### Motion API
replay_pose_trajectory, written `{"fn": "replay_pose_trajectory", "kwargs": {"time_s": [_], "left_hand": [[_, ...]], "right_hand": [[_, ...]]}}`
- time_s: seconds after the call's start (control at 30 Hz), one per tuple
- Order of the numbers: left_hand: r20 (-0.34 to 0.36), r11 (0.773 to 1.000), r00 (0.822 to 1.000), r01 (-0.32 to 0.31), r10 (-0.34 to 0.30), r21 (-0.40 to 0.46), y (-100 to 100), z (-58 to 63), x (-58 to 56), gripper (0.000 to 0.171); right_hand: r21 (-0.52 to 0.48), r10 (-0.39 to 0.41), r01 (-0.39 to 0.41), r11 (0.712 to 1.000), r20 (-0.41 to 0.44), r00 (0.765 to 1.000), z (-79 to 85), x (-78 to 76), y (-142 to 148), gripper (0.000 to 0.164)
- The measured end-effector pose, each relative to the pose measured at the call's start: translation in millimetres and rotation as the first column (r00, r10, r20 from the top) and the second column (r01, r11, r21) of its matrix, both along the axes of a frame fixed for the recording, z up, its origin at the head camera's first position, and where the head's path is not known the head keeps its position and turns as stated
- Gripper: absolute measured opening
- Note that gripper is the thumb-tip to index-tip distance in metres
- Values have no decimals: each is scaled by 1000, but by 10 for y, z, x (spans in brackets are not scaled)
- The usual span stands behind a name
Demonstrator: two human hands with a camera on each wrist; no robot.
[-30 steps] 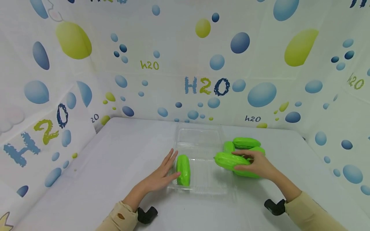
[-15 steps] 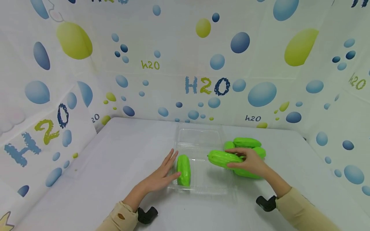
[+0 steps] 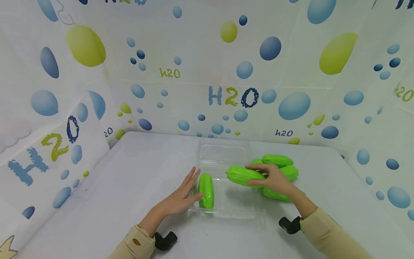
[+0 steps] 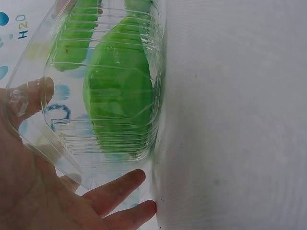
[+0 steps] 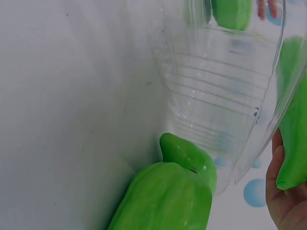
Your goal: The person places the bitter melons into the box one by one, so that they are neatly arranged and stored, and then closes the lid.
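My right hand point(image 3: 273, 178) grips a bright green toy cucumber point(image 3: 243, 175) by its right end, holding it above the right part of a clear plastic clamshell box point(image 3: 231, 198). In the right wrist view, the held cucumber point(image 5: 296, 139) is beyond the box wall. Another cucumber point(image 3: 206, 190) lies lengthwise along the box's left side. Beside that side is my left hand point(image 3: 176, 203), its fingers extended. The left wrist view shows its thumb point(image 4: 38, 96) at the box rim, with a cucumber point(image 4: 120, 91) visible through the wall.
Several more green cucumbers point(image 3: 277, 160) lie heaped right of the box, one point(image 5: 165, 199) close to its wall. The box's lid point(image 3: 223, 153) lies folded back behind it. A white table point(image 3: 145, 162) is enclosed by a printed cloth backdrop point(image 3: 194, 43).
My right hand has carried its cucumber leftward from the heap to over the box, exposing more of the heap. The left hand has stayed in place beside the box.
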State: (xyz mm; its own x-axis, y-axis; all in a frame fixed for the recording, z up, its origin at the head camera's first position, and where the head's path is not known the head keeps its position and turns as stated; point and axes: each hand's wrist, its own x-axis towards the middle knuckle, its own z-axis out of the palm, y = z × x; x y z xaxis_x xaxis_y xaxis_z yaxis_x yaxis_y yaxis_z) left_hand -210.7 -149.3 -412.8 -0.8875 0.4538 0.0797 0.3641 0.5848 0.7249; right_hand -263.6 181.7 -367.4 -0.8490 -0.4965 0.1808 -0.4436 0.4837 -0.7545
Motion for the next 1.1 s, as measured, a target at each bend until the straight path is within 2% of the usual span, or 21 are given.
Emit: {"fn": "replay_pose_trajectory", "kwargs": {"time_s": [0.67,1.1], "left_hand": [[12,1000,1000,-2,2,10,-11,-22,8,75],[7,1000,1000,8,-8,8,-16,0,3,75]], "right_hand": [[-1,40,-40,999,-1,999,-99,-95,-251,50],[43,60,-60,997,0,998,-132,-124,-369,52]]}}
